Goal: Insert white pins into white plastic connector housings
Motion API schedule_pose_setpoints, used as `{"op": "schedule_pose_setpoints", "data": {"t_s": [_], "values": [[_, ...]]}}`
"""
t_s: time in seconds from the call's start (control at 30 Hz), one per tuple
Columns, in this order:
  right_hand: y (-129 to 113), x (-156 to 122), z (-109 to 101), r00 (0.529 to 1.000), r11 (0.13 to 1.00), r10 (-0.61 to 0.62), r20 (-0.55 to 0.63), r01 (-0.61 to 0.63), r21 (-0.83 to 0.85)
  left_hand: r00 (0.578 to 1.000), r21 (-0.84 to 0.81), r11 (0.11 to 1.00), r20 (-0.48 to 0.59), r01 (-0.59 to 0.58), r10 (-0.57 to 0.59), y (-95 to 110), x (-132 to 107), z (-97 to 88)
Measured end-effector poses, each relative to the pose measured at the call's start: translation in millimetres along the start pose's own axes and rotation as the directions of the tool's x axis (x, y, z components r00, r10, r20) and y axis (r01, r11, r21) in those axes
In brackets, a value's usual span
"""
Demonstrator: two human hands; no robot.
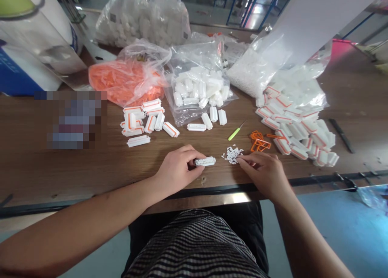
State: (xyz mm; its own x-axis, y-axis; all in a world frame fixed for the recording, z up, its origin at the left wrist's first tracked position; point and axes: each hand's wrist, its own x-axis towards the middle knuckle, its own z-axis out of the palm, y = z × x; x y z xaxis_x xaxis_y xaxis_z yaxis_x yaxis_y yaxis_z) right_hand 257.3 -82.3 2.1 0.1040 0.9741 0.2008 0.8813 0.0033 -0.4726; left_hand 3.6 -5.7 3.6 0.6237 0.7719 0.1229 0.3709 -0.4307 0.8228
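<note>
- Wooden workbench (51, 173) with a dark front edge, crowded with clear plastic bags and small plastic parts; seen from the person's head, 12 o'clock at the far side.
- Left hand (177, 171): fingers curled, pinching one end of a white slotted plastic strip (205, 161), held low over the wood at 6 o'clock.
- Right hand (262, 175): fingers pressed together and reaching forward, tips at the edge of a small heap of tiny white plastic pieces (232, 154); cannot tell if they pinch any piece.
- Risk: the heap lies loose near the bench edge, so a brushing wrist could scatter it or send pieces over the edge.
- At 1 o'clock, just beyond the heap: a green-handled awl (235, 131) and tangled orange plastic frames (260, 142).
- At 2 o'clock, white-and-orange plastic cylinders (295, 134) spill in a mound; at 11 o'clock lies a smaller group of white-and-orange plastic cylinders (142, 122).
- At 12 o'clock, a clear bag of white plastic cylinders (197, 88) stands in the way of any long reach; a bag of orange plastic parts (124, 82) sits beside it.
</note>
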Motion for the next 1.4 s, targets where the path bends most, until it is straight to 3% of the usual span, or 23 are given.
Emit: {"op": "schedule_pose_setpoints", "data": {"t_s": [0.2, 0.37, 0.47, 0.57, 0.83, 1.13, 1.4], "values": [[-5.8, 3.0, -0.9, 1.0, 0.993, 0.005, 0.022, -0.002, -0.114, 1.0, 0.016, 1.0, 0.011, 0.004, -0.004, -1.0, -0.3, 0.6], [-11.2, 4.0, -2.6, 0.996, 0.994, 0.092, -0.011, -0.092, 0.066, 1.0, 0.009, 1.0, 0.009, 0.011, -0.011, -0.7, -0.6, 1.2], [-25.5, 6.0, -1.0, 1.0, 0.985, 0.016, -0.021, -0.012, 0.171, 1.0, -0.004, 1.0, -0.001, 0.021, -0.021, -0.8, -0.9, 2.2], [-43.6, 10.2, 4.2, 0.991, 0.971, -0.121, 0.049, 0.108, 0.213, 0.999, -0.012, 0.999, -0.006, 0.033, -0.033, -1.2, -0.9, 3.0], [-56.2, 15.0, 15.4, 0.958, 0.955, -0.28, 0.064, 0.271, 0.118, 0.999, -0.013, 0.999, -0.011, 0.036, -0.036, -0.3, -0.8, 3.4], [-69.8, 10.9, 9.3, 0.884, 0.844, -0.459, 0.09, 0.465, -0.266, 0.998, -0.028, 0.997, -0.025, 0.065, -0.066, -2.0, -0.5, 6.4], [-68.4, 1.4, 11.2, 0.89, 0.861, -0.455, -0.008, 0.438, -0.256, 0.997, -0.031, 0.996, -0.027, 0.078, -0.079, -0.8, -0.8, 6.1]]}}
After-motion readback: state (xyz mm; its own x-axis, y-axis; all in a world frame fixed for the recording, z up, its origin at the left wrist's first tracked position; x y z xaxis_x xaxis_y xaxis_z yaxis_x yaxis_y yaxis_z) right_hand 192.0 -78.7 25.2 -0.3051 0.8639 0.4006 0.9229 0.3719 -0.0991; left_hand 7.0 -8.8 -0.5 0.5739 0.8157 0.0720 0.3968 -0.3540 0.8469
